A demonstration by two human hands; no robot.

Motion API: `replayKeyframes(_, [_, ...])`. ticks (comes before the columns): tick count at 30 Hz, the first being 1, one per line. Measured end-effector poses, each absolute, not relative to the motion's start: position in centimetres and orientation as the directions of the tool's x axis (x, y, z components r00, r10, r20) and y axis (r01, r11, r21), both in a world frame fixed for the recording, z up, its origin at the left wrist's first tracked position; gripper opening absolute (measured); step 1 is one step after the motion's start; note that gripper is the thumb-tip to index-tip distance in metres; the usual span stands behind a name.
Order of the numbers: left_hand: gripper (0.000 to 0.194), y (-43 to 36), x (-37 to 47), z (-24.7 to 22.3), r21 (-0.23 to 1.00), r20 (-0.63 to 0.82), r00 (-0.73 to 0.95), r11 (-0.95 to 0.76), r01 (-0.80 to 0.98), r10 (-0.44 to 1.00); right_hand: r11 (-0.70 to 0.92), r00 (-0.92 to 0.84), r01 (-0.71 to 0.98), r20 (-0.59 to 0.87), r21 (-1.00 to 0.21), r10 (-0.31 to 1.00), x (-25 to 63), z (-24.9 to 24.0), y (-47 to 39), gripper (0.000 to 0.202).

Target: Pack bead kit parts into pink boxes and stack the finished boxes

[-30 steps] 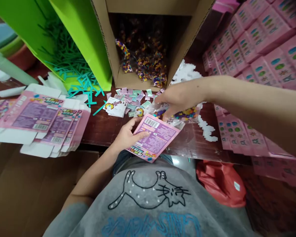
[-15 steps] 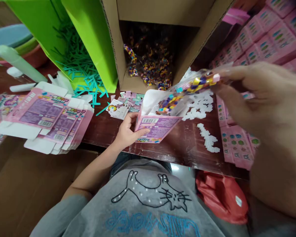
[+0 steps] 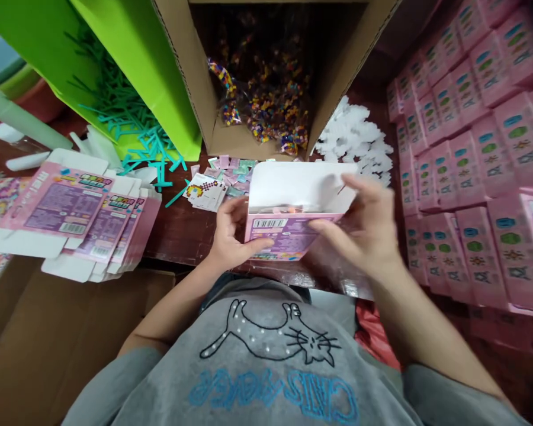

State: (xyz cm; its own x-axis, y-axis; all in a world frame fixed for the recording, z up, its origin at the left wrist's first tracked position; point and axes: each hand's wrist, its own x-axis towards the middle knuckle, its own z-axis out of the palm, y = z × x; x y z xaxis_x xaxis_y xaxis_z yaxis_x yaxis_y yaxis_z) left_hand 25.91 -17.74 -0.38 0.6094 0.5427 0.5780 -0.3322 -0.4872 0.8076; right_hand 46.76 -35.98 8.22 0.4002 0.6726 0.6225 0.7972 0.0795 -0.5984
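Observation:
A pink and purple box (image 3: 288,234) with its white flap raised is in front of my body. My left hand (image 3: 233,236) grips its left end, thumb on the printed face. At the box's right end is my right hand (image 3: 364,228), slightly blurred, with its thumb on the printed face and its fingers at the white side flap. A little of some colourful contents shows inside the opening; most of it is hidden. Small printed cards (image 3: 204,192) lie just left of the box, beside small pink and green packets (image 3: 233,171).
Flattened pink boxes (image 3: 66,204) are stacked at left. Behind stand a green container (image 3: 137,47) of teal sticks (image 3: 146,136) and a carton (image 3: 328,112) with bags of colourful beads (image 3: 275,112). White pieces (image 3: 359,142) and rows of pink boxes (image 3: 475,148) are at right.
The bag of colourful beads has left my right hand and is down in the box. That hand has moved left and down onto the box. The view has turned somewhat to the right.

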Motion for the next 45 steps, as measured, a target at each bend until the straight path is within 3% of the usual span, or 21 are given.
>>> replayKeyframes(3, [0.119,-18.0,25.8,-0.3,0.745,0.624,0.644,-0.585,-0.319,0.444,0.140,0.523,0.714,0.655,-0.686,0.545,44.5,3.3,-36.6,0.082])
replayKeyframes(5, [0.100,-17.8,25.1,0.0,0.720,0.605,0.715,-0.625,-0.302,0.352,0.162,0.559,0.651,0.613,-0.741,0.558,43.5,1.8,-37.6,0.074])
replayKeyframes(8, [0.052,-17.3,23.7,0.6,0.800,0.453,0.852,-0.542,-0.258,0.262,0.147,0.455,0.564,0.455,-0.812,0.766,43.1,1.4,-39.4,0.036])
replayKeyframes(11, [0.025,-17.2,23.0,0.8,0.884,0.347,0.874,-0.429,-0.185,0.340,0.131,0.398,0.530,0.382,-0.838,0.834,43.0,1.0,-40.1,0.033])
replayKeyframes(14, [0.017,-17.8,23.4,0.4,0.930,0.348,0.761,-0.306,-0.206,0.547,0.192,0.466,0.576,0.512,-0.795,0.722,42.6,0.1,-39.4,0.060])
replayKeyframes(16, [0.029,-18.1,23.6,0.3,0.941,0.337,0.716,-0.210,-0.265,0.611,0.223,0.491,0.577,0.552,-0.786,0.674,42.3,-0.2,-38.9,0.070])
replayKeyframes(17, [0.034,-18.2,23.6,0.4,0.945,0.325,0.727,-0.179,-0.273,0.605,0.228,0.487,0.565,0.543,-0.793,0.684,42.3,-0.1,-38.8,0.066])
replayKeyframes(21, [0.022,-18.3,22.9,2.0,0.971,0.231,0.841,-0.173,-0.166,0.489,0.186,0.445,0.465,0.410,-0.866,0.796,42.3,1.7,-38.9,0.016])
replayKeyframes(23, [0.023,-18.4,22.7,3.1,0.979,0.182,0.851,-0.174,-0.109,0.493,0.131,0.495,0.393,0.330,-0.910,0.804,42.0,2.7,-38.7,0.007])
replayKeyframes(27, [0.023,-18.5,22.5,4.7,0.980,0.151,0.823,-0.191,-0.052,0.548,0.069,0.620,0.293,0.244,-0.954,0.746,41.4,3.7,-37.8,0.012])
replayKeyframes(32, [0.026,-18.1,22.2,3.8,0.969,0.181,0.864,-0.235,-0.075,0.470,0.059,0.586,0.286,0.223,-0.957,0.779,41.5,3.7,-37.7,0.013])
replayKeyframes(34, [0.040,-18.1,22.2,2.8,0.963,0.213,0.863,-0.250,-0.105,0.458,0.058,0.587,0.294,0.228,-0.954,0.777,41.5,3.9,-37.7,0.014])
replayKeyframes(37, [0.080,-18.5,22.0,1.5,0.949,0.270,0.847,-0.277,-0.152,0.459,0.048,0.627,0.283,0.222,-0.958,0.747,41.7,4.5,-36.9,0.022])
replayKeyframes(41, [0.112,-18.4,19.7,1.6,0.902,0.370,0.789,-0.392,-0.179,0.490,-0.024,0.616,0.297,0.172,-0.955,0.769,43.2,4.7,-32.7,0.049])
replayKeyframes(43, [0.110,-18.0,17.3,2.1,0.844,0.457,0.726,-0.508,-0.171,0.514,-0.013,0.524,0.295,0.151,-0.955,0.838,44.1,4.3,-28.4,0.066])
replayKeyframes(45, [0.096,-17.6,14.3,2.6,0.785,0.507,0.670,-0.612,-0.099,0.542,0.081,0.390,0.344,0.221,-0.935,0.894,43.9,3.5,-22.5,0.075])
